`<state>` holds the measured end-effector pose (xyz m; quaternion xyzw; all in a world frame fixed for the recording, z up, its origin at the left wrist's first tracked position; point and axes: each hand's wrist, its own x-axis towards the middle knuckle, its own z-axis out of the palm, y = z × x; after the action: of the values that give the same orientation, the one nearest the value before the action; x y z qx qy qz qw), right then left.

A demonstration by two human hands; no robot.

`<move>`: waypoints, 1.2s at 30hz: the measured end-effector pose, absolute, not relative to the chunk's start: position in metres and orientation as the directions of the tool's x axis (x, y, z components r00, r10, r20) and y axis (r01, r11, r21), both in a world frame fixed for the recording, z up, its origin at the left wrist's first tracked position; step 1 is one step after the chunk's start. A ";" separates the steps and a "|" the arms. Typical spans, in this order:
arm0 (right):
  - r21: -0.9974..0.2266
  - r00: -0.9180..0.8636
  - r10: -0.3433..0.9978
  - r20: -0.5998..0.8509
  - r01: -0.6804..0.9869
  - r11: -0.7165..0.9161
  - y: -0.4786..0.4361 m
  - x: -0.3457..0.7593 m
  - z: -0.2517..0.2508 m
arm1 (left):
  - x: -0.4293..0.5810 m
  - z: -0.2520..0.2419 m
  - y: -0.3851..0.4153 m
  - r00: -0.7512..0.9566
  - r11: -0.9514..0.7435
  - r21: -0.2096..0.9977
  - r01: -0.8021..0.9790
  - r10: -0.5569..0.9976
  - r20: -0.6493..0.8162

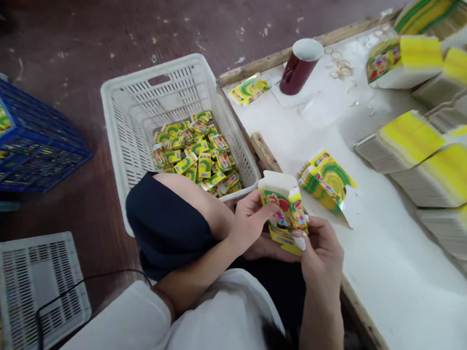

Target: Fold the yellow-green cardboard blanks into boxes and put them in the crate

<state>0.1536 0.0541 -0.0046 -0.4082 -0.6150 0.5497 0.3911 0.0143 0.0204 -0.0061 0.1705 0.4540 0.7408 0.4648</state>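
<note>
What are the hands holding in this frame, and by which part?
Both hold a small yellow-green printed cardboard box: the left hand grips its left side, the right hand its lower right edge.

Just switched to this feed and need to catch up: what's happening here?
A person holds a small yellow-and-green printed cardboard carton between the left hand and right hand at the edge of the white table. A fanned stack of flat printed blanks lies on the table just beyond. The white plastic basket beside the table holds a heap of small cartons.

Dusty reddish-brown floor [108, 22] beside a white wood-edged table [393, 265]
</note>
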 end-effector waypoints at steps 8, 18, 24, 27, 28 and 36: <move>-0.647 -0.403 0.764 0.504 0.410 0.643 0.077 0.186 0.019 | 0.002 -0.017 0.014 -0.625 -0.285 0.896 -0.341 0.780 0.010; -0.466 -0.604 0.637 0.479 0.440 0.768 0.064 0.180 0.021 | -0.003 -0.006 0.010 -0.076 0.015 0.904 0.427 0.997 0.019; -0.944 -0.228 0.948 0.223 0.192 0.268 0.048 0.145 0.005 | -0.012 -0.018 0.003 -0.147 -0.094 0.809 0.580 0.965 0.217; -1.000 -0.346 0.938 0.001 -0.019 -0.007 0.054 0.133 0.000 | -0.018 -0.023 0.007 -0.107 -0.188 0.728 0.659 0.935 0.338; -0.996 -0.396 0.918 -0.035 -0.067 -0.066 0.057 0.131 -0.002 | -0.019 -0.025 0.010 -0.083 -0.220 0.694 0.685 0.923 0.375; -0.997 -0.531 0.843 -0.083 0.038 -0.074 0.073 0.134 -0.006 | -0.032 -0.036 0.022 0.054 -0.302 0.574 0.761 0.911 0.408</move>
<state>0.1344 0.0734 -0.0065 -0.3659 -0.6023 0.6347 0.3169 -0.0324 0.0217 -0.0364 0.7188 0.5818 0.3666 0.1023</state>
